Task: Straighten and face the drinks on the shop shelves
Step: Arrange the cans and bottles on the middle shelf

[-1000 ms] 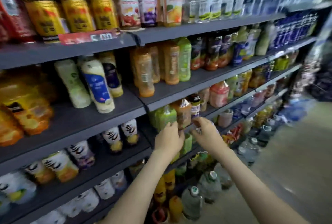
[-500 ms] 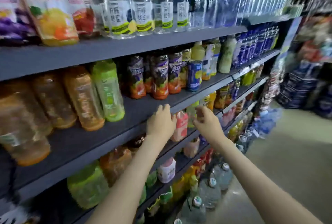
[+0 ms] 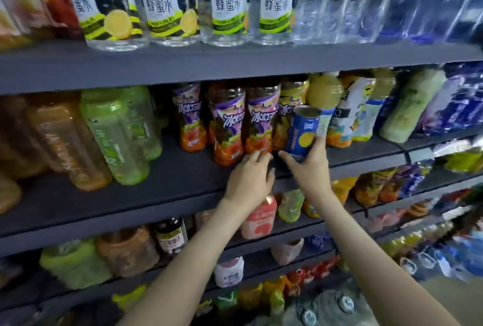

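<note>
Bottles (image 3: 230, 4) labelled 蜂蜜水 stand above; right hand (image 3: 311, 166) grips blue can (image 3: 303, 129).

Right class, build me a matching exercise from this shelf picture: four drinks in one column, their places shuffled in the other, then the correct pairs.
Drinks
1. blue can
2. clear lemon-label bottles
3. pink bottle
4. tall green bottle

Places
A. top shelf
B. lower shelf, under the left hand
C. gripped by the right hand
D. left part of the middle shelf

Pairs: 1-C, 2-A, 3-B, 4-D
</note>
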A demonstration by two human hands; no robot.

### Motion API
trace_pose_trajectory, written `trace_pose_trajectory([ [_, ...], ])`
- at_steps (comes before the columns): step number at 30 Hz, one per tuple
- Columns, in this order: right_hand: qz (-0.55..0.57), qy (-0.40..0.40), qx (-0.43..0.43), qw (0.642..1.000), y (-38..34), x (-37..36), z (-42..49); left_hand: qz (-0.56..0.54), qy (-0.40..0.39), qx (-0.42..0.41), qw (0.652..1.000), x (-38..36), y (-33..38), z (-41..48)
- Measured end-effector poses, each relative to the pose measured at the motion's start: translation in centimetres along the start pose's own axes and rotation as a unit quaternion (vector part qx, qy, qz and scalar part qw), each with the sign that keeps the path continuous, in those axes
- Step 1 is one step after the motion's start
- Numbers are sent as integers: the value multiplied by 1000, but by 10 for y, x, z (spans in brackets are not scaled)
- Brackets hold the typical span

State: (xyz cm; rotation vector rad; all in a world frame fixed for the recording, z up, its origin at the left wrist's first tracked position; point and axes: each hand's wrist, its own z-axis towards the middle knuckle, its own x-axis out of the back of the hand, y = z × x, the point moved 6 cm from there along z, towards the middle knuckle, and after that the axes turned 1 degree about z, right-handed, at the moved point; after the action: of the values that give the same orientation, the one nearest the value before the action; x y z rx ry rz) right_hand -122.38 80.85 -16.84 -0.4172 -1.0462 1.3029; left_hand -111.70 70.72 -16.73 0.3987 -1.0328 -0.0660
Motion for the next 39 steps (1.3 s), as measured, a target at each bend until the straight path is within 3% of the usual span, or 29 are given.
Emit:
trace_pose_trajectory([
  [3, -11, -13, 48, 999, 7, -1, 6, -84, 73, 62, 992, 7, 1, 2],
  [5, -11, -35, 64, 997, 11, 1, 8, -213, 94, 171, 957, 11, -3, -1],
  [6, -10, -52, 82, 995, 11, 2, 5, -320, 67, 247, 912, 10, -3, -5],
  [8, -16, -85, 142, 986, 7, 5, -4, -521, -40, 372, 767, -4, 4, -15],
  [9, -14, -99, 185, 978, 1, 6, -10, -572, -93, 397, 712, -7, 9, -21],
  [11, 15, -130, 289, 948, -17, 6, -20, -628, -141, 411, 646, -4, 16, -32],
  [13, 54, -172, 379, 908, -37, -3, -31, -665, -117, 416, 609, 7, 12, -43],
  [16, 92, -232, 443, 861, -64, -29, -52, -661, -65, 415, 622, 31, -2, -71],
  [18, 109, -263, 442, 851, -83, -54, -68, -658, -24, 412, 630, 49, -15, -98],
  [22, 147, -312, 371, 862, -135, -100, -111, -592, 76, 424, 681, 95, -52, -164],
  [24, 224, -372, 261, 862, -162, -121, -138, -559, 120, 446, 688, 120, -74, -205],
  [25, 280, -419, 170, 847, -176, -131, -155, -540, 135, 452, 697, 133, -85, -226],
  [27, 386, -528, -16, 756, -211, -152, -197, -473, 161, 466, 730, 167, -104, -267],
  [29, 409, -613, -103, 669, -252, -178, -246, -381, 192, 479, 767, 207, -124, -309],
  [32, 373, -621, -55, 687, -317, -219, -307, -271, 220, 483, 803, 265, -160, -369],
  [39, 379, -606, -26, 699, -456, -303, -416, -191, 243, 477, 823, 391, -234, -490],
])
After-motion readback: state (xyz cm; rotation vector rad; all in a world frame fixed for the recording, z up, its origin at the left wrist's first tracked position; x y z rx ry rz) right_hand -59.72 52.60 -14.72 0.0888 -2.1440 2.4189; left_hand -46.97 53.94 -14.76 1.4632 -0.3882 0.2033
